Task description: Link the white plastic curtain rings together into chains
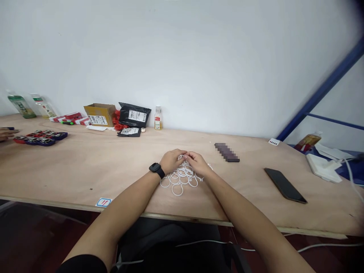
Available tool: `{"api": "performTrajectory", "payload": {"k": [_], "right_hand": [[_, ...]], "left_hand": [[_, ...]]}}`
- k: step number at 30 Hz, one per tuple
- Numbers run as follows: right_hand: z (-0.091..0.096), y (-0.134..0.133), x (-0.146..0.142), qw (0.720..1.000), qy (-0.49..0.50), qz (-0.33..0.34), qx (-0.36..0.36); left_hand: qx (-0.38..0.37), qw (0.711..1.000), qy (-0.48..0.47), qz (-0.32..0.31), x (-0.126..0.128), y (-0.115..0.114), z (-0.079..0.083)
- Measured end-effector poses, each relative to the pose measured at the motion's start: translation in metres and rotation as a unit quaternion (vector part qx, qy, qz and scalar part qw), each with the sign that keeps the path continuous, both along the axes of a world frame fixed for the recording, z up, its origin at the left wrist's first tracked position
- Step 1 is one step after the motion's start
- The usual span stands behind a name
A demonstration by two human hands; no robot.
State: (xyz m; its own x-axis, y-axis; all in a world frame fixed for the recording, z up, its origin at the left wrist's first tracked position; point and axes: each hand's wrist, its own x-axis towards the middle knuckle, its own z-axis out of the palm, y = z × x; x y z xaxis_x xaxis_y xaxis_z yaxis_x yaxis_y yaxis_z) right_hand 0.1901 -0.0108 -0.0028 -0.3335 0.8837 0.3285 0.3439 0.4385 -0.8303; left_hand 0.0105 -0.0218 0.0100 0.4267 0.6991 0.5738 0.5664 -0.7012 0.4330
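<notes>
A pile of thin white plastic rings [184, 173], each with a small tab or clip, lies on the wooden table [119, 167] in front of me. At the far side of the pile, my left hand [170, 161], with a black watch on its wrist, has its fingers closed on a white ring [180, 156]. My right hand [196, 162] meets it there, thumb and fingertips pinched on the same white piece. Only a bit of this ring shows between the fingers. The forearms flank the pile, and some rings are partly covered by the hands.
To the right lie a dark phone [285, 185], a blurred-out dark object [227, 152] and a white box [322, 168]. Along the wall stand a cardboard box [99, 113], black parcels [135, 115] and a small bottle [158, 118]. Another person's hand [6, 134] is at far left.
</notes>
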Motion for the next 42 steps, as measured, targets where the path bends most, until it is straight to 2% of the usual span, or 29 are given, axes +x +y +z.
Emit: {"api": "performTrajectory", "payload": {"k": [5, 9, 13, 21, 28, 42], "right_hand": [[-0.002, 0.002, -0.001, 0.996, 0.075, -0.035, -0.036], [0.0, 0.006, 0.006, 0.991, 0.108, -0.063, -0.043], [0.005, 0.006, 0.01, 0.982, 0.161, -0.053, -0.086], [0.013, 0.004, 0.009, 0.97, 0.199, -0.076, -0.114], [0.019, 0.002, 0.011, 0.968, 0.199, -0.099, -0.115], [0.009, 0.008, 0.013, 0.979, 0.153, -0.105, -0.082]], "left_hand": [[-0.01, 0.998, -0.023, 0.059, -0.002, 0.003, -0.004], [-0.053, 0.988, -0.112, 0.094, -0.004, 0.007, -0.007], [-0.137, 0.959, -0.232, 0.087, -0.004, 0.013, -0.011], [-0.189, 0.912, -0.354, 0.079, -0.005, 0.022, -0.011], [-0.181, 0.92, -0.335, 0.095, -0.007, 0.022, -0.01], [-0.196, 0.921, -0.324, 0.094, -0.005, 0.018, -0.008]]}}
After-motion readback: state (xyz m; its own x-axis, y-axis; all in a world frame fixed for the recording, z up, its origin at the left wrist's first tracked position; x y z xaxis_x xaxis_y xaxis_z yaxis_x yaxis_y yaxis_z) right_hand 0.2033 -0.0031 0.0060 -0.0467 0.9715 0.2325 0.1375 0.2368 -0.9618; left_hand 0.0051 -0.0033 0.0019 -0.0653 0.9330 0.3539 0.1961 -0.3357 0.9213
